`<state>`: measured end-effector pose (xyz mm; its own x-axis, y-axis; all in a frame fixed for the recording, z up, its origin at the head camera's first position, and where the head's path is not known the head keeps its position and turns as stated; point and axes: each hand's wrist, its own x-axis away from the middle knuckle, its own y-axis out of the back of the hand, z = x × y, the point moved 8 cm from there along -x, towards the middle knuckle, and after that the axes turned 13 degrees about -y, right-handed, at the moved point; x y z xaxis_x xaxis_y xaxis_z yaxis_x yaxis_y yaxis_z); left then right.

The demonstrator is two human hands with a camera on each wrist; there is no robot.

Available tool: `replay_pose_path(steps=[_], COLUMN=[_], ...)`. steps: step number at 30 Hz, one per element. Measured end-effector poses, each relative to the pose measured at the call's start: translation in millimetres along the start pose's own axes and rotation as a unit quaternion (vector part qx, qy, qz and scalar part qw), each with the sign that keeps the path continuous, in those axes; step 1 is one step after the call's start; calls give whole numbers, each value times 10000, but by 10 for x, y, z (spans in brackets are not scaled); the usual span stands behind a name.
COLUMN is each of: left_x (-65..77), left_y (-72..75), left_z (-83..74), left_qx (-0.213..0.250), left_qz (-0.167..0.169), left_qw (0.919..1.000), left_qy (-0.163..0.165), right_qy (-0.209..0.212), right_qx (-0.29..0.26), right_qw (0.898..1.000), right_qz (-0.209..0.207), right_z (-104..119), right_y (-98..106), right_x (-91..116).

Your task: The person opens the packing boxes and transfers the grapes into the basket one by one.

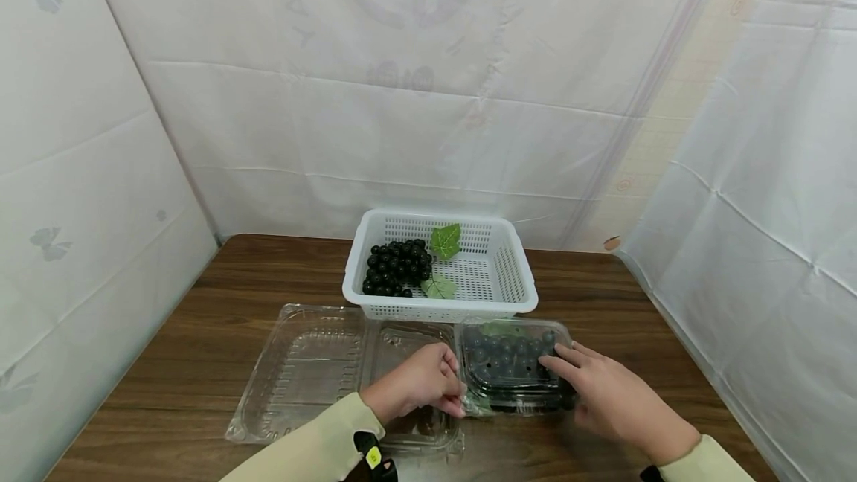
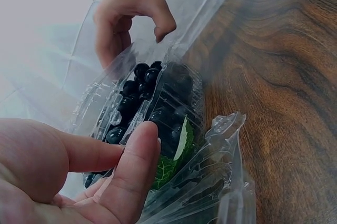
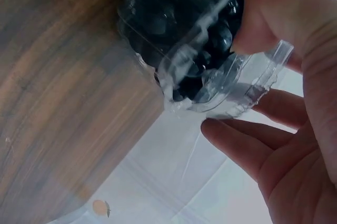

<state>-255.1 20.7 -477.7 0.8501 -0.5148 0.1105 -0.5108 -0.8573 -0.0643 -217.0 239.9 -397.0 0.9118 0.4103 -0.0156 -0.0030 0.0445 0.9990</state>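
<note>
Two containers [image 1: 294, 367] [image 1: 509, 354], one basket [image 1: 445, 306], two leaves [image 1: 445, 242] inside.

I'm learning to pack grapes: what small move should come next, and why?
Perhaps the right hand should press the clear lid down: that hand's fingers touch it, and the right wrist view suggests it isn't fully seated over the grapes.

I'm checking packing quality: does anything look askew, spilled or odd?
One thing: a leaf lies right at the edge of the grape box, near left corner, where it might get pinched. Whether it pokes out, I can't tell. No spill shows.
</note>
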Motion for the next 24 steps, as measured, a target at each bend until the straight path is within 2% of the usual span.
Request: replay_pose_path(steps=[8,19,24], left_x=[31,89,125], left_y=[6,-37,-58], left_z=[4,11,2], left_qx=[-10,46,81], left_qz=[-38,97,127], left_qw=[9999,9997,9995], left_qy=[98,221,269], right_qy=[-43,49,125], right_qx=[-203,-1096,-1516], right_qw=[9993,9917,9865], right_qz=[323,668,606], right_z=[-35,-168,-207], right_y=[30,212,342], right_x=[-19,-37,-46])
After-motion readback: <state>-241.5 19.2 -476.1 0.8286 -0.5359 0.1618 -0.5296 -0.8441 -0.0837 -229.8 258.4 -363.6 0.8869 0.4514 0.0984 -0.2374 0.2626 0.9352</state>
